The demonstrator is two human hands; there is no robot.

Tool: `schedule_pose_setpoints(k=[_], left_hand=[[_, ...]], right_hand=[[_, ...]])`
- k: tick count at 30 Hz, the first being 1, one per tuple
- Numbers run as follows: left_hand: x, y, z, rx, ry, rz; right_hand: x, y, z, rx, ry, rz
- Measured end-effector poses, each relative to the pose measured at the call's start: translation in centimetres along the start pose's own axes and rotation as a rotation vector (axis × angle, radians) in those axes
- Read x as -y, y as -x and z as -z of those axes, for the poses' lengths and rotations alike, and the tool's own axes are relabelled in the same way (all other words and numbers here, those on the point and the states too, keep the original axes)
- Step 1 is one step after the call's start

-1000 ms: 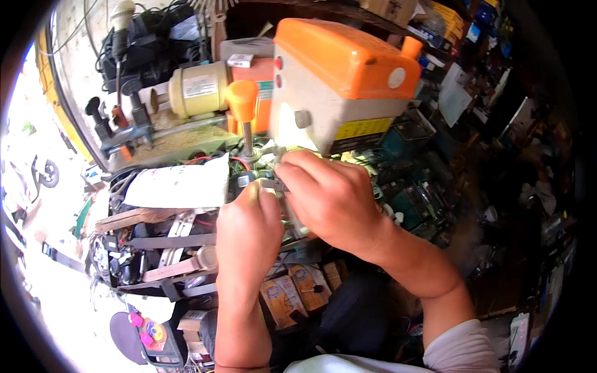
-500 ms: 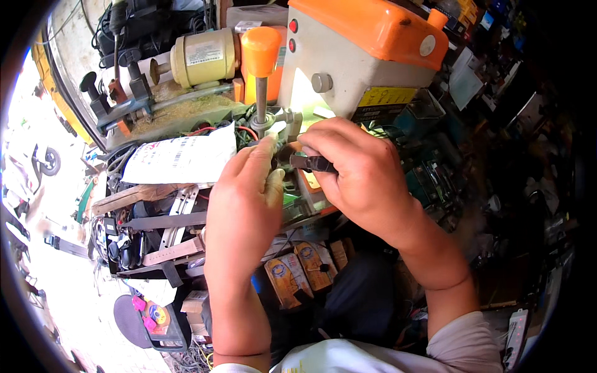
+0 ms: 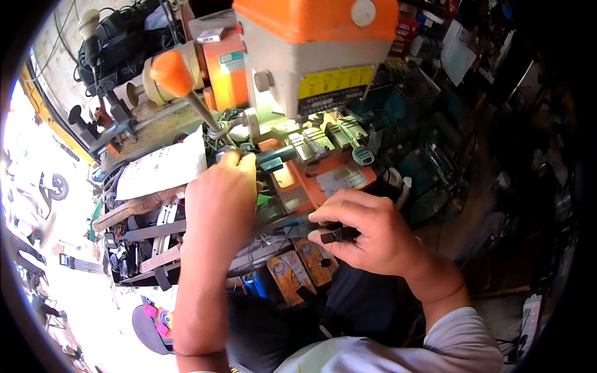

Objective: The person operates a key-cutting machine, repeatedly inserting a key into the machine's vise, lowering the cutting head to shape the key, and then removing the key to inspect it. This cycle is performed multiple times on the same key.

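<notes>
A key cutting machine with an orange top [image 3: 336, 18] and grey body stands in front of me. A key [image 3: 362, 155] with a teal-grey head sits at its metal clamps [image 3: 311, 144]. My left hand [image 3: 225, 189] is closed at the machine's left side, its fingertips beside a dark green-black piece [image 3: 277, 159]; what they pinch I cannot make out. In front of the machine's orange base [image 3: 342, 166], my right hand [image 3: 373, 239] is closed on a small dark object [image 3: 339, 234] between thumb and fingers. That object is mostly hidden.
An orange-knobbed lever [image 3: 173, 73] leans left beside the machine. A white packet [image 3: 163, 168] lies left of my left hand, above wooden strips [image 3: 140, 208] and assorted tools. Yellow-orange boxes [image 3: 289, 276] stand below the bench. A power strip [image 3: 530, 323] is at the lower right.
My hands have moved apart, the right down and away with the dark object. The view has shifted, revealing the machine's clamps and key. The orange-knobbed lever now leans left.
</notes>
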State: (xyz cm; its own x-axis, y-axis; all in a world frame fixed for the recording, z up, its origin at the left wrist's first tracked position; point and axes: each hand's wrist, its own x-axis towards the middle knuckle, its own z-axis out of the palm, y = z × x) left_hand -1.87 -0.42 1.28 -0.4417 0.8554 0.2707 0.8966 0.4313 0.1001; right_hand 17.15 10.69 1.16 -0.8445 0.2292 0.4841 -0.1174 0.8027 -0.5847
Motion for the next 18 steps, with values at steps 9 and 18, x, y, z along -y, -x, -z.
schedule_pose_setpoints(k=[9, 18], left_hand=[[-0.1, -1.0, -2.5, -0.171, -0.153, -0.054], [0.2, -1.6, -3.1, -0.287, -0.18, -0.002]], right_hand=[[-3.7, 5.3, 0.3, -0.025, -0.117, -0.148], [-20.3, 9.1, -6.8, 1.294, 0.002, -0.227]])
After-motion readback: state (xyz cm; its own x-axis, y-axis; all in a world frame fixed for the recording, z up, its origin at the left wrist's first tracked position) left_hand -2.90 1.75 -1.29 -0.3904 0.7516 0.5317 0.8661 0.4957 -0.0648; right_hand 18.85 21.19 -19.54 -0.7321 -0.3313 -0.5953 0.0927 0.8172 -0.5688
